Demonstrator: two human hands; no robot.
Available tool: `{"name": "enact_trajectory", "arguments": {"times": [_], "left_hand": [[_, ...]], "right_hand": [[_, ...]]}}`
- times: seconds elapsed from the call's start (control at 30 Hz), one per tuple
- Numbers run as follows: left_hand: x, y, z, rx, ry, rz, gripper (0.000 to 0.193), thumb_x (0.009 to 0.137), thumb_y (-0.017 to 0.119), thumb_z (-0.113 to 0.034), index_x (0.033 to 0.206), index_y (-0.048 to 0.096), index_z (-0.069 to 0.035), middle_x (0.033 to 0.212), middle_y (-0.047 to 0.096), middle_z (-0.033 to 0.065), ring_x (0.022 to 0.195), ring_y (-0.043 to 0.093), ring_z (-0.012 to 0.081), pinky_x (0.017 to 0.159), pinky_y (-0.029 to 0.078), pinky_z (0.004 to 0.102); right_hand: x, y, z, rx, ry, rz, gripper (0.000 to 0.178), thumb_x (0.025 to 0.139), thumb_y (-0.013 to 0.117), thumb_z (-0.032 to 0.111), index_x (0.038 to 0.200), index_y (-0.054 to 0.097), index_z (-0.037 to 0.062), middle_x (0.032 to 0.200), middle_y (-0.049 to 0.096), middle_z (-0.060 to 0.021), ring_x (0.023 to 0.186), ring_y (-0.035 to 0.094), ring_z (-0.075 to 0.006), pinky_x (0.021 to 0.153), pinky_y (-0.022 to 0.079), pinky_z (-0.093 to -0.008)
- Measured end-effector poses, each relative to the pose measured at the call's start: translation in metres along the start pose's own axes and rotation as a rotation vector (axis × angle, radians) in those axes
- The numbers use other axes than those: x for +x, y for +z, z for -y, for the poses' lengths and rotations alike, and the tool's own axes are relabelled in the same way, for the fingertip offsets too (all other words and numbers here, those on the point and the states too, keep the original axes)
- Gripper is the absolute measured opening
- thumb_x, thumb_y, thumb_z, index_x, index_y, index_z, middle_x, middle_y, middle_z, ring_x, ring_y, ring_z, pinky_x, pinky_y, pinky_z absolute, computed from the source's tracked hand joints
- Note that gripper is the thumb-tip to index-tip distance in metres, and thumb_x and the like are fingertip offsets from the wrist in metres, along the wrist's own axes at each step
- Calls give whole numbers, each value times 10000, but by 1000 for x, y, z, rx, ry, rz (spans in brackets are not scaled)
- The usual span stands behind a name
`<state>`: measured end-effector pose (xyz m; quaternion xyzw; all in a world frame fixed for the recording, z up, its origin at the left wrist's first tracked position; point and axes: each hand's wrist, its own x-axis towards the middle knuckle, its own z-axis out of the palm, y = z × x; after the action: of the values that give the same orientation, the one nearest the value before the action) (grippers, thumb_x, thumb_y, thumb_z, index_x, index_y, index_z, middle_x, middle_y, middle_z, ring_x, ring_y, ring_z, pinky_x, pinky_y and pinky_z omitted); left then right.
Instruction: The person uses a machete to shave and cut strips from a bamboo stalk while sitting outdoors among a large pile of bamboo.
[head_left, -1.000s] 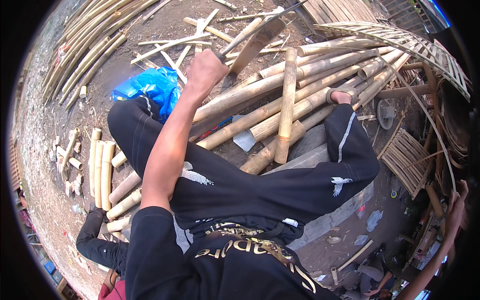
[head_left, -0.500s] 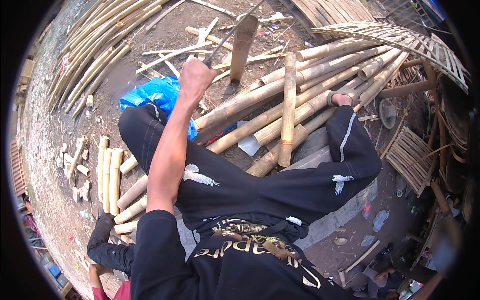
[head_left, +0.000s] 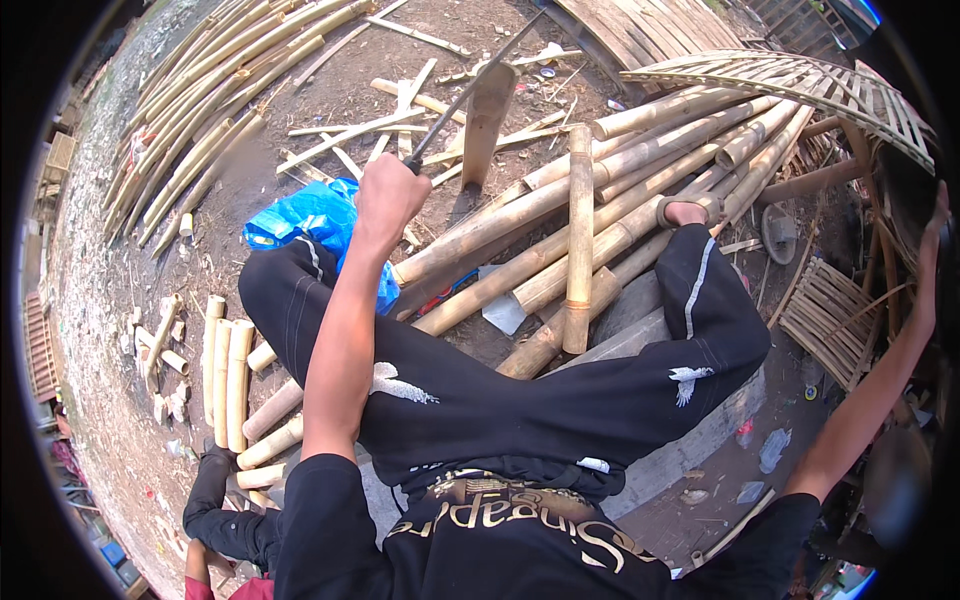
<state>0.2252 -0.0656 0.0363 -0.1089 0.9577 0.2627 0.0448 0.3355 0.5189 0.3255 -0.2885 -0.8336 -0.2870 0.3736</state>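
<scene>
My left hand (head_left: 391, 197) is closed around the dark handle of a long, thin-bladed knife (head_left: 465, 95), its blade slanting up and to the right. Beyond the fist, a flat brown bamboo piece (head_left: 488, 130) stands upright on the ground. A cut bamboo length (head_left: 579, 235) lies across a stack of long bamboo poles (head_left: 640, 150) in front of my lap. At the far right rim, my right hand (head_left: 935, 215) reaches up beside a dark rounded thing under a bamboo lattice (head_left: 800, 80); its fingers are too unclear to read.
A blue plastic sheet (head_left: 315, 215) lies by my left knee. Split bamboo strips (head_left: 200, 110) are piled at the far left, with short bamboo lengths (head_left: 228, 370) nearer. Another person's dark-trousered leg (head_left: 235, 510) shows at lower left. A slatted bamboo panel (head_left: 828, 315) leans at the right.
My right arm has come into view, stretched out to the right rim. The left fist with the knife has shifted slightly downward, and the whole view has moved a little.
</scene>
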Motion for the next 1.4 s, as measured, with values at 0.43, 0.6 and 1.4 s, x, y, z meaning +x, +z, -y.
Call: {"name": "enact_trajectory", "arguments": {"times": [0.43, 0.6, 1.4], "left_hand": [[-9, 10, -6, -23, -87, 7, 306, 808, 626, -172, 822, 689, 127, 784, 673, 330, 819, 696, 469, 733, 545, 504], [-11, 10, -11, -38, -92, -12, 318, 807, 619, -167, 879, 687, 136, 837, 680, 344, 865, 702, 462, 764, 552, 503], [-19, 5, 10, -87, -41, 27, 307, 799, 625, -164, 763, 664, 139, 678, 649, 307, 676, 704, 413, 650, 532, 468]], "right_hand": [[-512, 56, 289, 334, 60, 1636, 1303, 615, 935, 461, 1518, 126, -19, 1501, 332, -310, 1407, 339, -471, 1096, 403, -528], [-511, 91, 267, 477, 386, 1621, 820, 667, 869, 433, 1315, 569, 29, 1258, 661, -214, 1178, 628, -385, 1002, 503, -470], [-268, 14, 465, 1791, 87, 471, 501, 859, 808, 279, 1280, 667, 48, 1123, 728, -157, 1023, 710, -218, 838, 575, -345]]}}
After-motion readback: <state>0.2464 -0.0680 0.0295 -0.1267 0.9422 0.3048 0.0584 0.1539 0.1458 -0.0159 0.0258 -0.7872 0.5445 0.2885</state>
